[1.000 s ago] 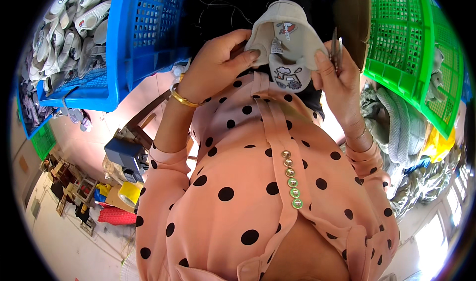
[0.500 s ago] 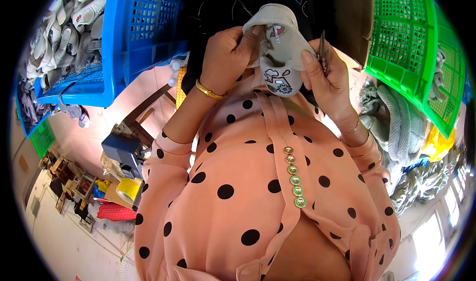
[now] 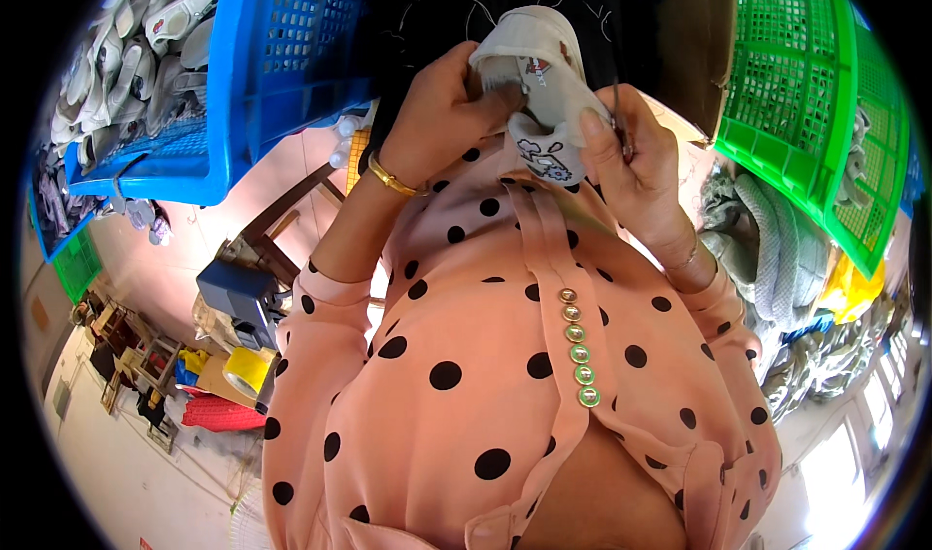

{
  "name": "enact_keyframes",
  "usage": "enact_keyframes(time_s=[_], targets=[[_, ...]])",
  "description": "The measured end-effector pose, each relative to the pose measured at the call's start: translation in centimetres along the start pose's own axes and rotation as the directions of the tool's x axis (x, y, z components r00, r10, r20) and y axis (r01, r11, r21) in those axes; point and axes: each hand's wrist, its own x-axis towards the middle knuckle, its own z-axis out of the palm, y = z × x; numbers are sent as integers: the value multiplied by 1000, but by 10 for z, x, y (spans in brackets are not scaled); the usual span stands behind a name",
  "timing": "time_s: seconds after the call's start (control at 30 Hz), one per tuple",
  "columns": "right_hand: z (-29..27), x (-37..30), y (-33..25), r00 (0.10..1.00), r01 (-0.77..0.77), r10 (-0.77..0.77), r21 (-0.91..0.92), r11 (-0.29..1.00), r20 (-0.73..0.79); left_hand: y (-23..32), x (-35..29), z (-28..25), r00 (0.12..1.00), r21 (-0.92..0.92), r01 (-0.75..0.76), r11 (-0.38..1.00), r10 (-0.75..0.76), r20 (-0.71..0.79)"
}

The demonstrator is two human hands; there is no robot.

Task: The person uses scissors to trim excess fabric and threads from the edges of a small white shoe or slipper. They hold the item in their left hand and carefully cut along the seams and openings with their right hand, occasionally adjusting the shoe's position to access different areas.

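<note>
A small off-white fabric shoe (image 3: 573, 82) with a cartoon print on its toe is held up between both hands, its opening facing me. My left hand (image 3: 449, 113), closed on the shoe's left side, has its thumb inside the opening. My right hand (image 3: 636, 157) pinches the right edge between thumb and fingers. That same hand also keeps a pair of slim metal thread snips (image 3: 626, 142) in its curled fingers, pointed end upward. The snips are partly hidden by the fingers.
A blue plastic crate (image 3: 221, 113) full of pale shoes (image 3: 126, 65) stands at the left. Green crates (image 3: 786, 84) are on the right, beside a cardboard edge (image 3: 723, 45). Below them lie grey fabric pieces (image 3: 777, 239). Loose threads cling to the dark cloth on my lap.
My left thumb has moved further across the shoe's opening. The shoe has turned slightly, its printed toe tilting away, and the snips in my right hand have swung slightly left.
</note>
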Motion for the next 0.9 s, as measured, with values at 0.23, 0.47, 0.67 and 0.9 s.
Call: enact_keyframes(time_s=[0.23,0.47,0.67,0.9], targets=[[-15,8,-5,985,-173,174,162,972,8,25,5,-18,1000,79,19,997,-21,17],[-27,38,-17,997,-68,48,-523,850,-52,29,21,-17,971,259,-118,959,57,233],[-50,63,24,964,-39,163,-496,868,209,49,45,-14,892,350,-48,936,-117,436],[-53,57,31,947,-150,251,-416,897,199,36,46,-2,925,485,-324,812,165,342]])
